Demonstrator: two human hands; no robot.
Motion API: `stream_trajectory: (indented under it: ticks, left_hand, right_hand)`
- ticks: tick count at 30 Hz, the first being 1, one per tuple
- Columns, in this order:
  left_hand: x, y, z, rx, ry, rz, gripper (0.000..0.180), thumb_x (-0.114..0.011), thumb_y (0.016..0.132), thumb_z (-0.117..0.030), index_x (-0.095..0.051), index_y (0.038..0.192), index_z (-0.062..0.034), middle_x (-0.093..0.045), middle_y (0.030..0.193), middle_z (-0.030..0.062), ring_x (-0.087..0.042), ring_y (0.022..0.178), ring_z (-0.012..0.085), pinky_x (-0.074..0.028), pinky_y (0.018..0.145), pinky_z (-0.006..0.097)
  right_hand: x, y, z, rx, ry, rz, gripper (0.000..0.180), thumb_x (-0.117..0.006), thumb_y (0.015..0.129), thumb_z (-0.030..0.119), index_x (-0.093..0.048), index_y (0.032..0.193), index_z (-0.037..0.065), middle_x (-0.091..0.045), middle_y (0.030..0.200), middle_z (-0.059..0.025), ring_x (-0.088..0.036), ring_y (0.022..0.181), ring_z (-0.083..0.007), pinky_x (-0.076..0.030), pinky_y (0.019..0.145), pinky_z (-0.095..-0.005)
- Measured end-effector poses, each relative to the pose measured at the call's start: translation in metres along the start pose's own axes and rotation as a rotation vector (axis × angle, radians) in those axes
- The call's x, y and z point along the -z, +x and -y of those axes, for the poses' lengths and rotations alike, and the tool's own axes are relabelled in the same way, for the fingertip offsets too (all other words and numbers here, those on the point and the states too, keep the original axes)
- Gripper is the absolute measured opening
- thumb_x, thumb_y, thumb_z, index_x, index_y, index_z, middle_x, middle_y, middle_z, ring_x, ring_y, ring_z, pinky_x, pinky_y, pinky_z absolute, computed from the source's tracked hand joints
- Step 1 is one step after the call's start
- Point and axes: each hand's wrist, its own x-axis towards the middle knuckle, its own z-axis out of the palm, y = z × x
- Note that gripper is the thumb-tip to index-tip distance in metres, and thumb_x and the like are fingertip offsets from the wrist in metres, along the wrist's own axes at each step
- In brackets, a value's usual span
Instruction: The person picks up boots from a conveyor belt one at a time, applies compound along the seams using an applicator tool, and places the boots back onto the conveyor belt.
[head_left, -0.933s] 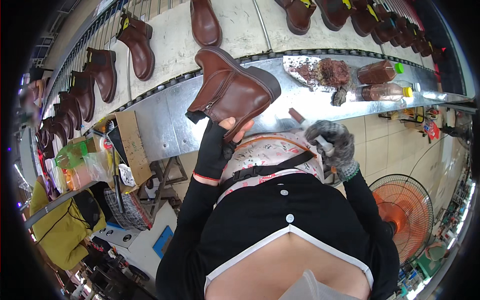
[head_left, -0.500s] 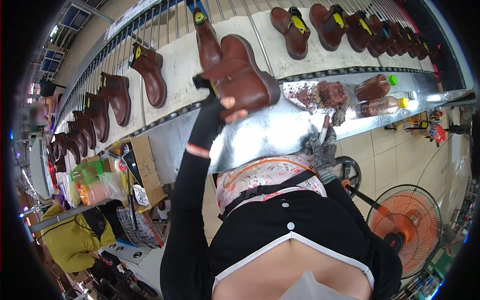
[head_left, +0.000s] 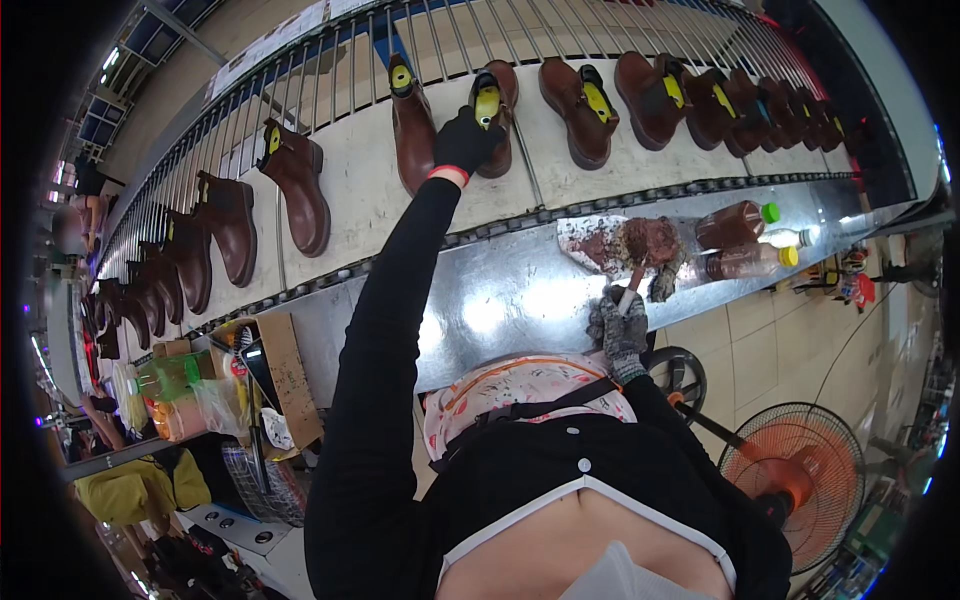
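My left hand (head_left: pixel 467 143), in a black glove, reaches far out over the conveyor and grips a brown ankle boot (head_left: pixel 503 125) with a yellow insole showing. That boot stands upright on the pale belt; some of my fingers are hidden against it. Just left of it is another brown boot (head_left: pixel 412 130). Close to my body, at the metal ledge's near edge, my right hand (head_left: pixel 622 335) wears a grey knitted glove. It is closed round a slim brush-like tool (head_left: pixel 631 288), pale below and brown above, whose upper end meets a brown-stained clump (head_left: pixel 650 243).
More brown boots (head_left: pixel 232 225) line the conveyor belt (head_left: pixel 365 150) on both sides. Bottles of brown liquid (head_left: pixel 735 225) lie on the metal ledge (head_left: pixel 480 290) at right. A cardboard box (head_left: pixel 290 370) stands left, an orange fan (head_left: pixel 795 470) lower right.
My left hand has moved away from me, taking the boot from above the ledge to the belt and standing it there. The right hand still holds the tool, now nearer the clump.
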Motion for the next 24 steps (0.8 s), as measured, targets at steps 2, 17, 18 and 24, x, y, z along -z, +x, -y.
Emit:
stream_trajectory:
  ticks: [2, 17, 18, 24]
  left_hand:
    - [0.010, -0.006, -0.020, 0.004, 0.065, 0.090, 0.061, -0.064, 0.072, -0.053, -0.055, 0.102, -0.0005, -0.064, 0.091, 0.0217, -0.063, 0.089, 0.0370, -0.050, 0.078, 0.042]
    - [-0.024, -0.011, 0.081, 0.350, -0.007, -0.364, 0.105, -0.077, 0.057, -0.045, -0.026, 0.138, -0.0021, -0.048, 0.118, 0.0228, -0.047, 0.110, 0.0382, -0.038, 0.091, 0.048]
    - [-0.025, -0.009, 0.083, 0.361, 0.035, -0.375, 0.105, -0.076, 0.057, -0.045, -0.026, 0.138, -0.0024, -0.048, 0.118, 0.0225, -0.047, 0.110, 0.0380, -0.038, 0.091, 0.047]
    - [-0.011, -0.001, 0.089, 0.403, 0.153, -0.258, 0.094, -0.079, 0.051, -0.047, -0.038, 0.123, -0.0008, -0.054, 0.109, 0.0225, -0.055, 0.098, 0.0389, -0.045, 0.085, 0.047]
  right_hand:
    - [0.001, 0.003, 0.000, 0.007, 0.006, -0.018, 0.023, -0.057, 0.087, 0.009, -0.046, 0.107, 0.009, -0.055, 0.073, -0.0026, -0.052, 0.053, -0.0105, -0.044, 0.043, -0.0238]
    - [-0.006, 0.003, -0.006, -0.022, -0.101, -0.128, 0.023, -0.055, 0.088, 0.011, -0.047, 0.109, 0.008, -0.056, 0.070, -0.0034, -0.051, 0.048, -0.0115, -0.042, 0.041, -0.0249]
    - [-0.007, 0.004, -0.005, 0.005, -0.055, -0.100, 0.024, -0.055, 0.088, 0.011, -0.047, 0.110, 0.008, -0.056, 0.070, -0.0029, -0.051, 0.049, -0.0113, -0.042, 0.041, -0.0249]
    - [-0.007, 0.002, -0.003, -0.009, -0.051, -0.087, 0.022, -0.054, 0.088, 0.011, -0.047, 0.109, 0.008, -0.057, 0.072, -0.0045, -0.052, 0.050, -0.0119, -0.044, 0.042, -0.0259]
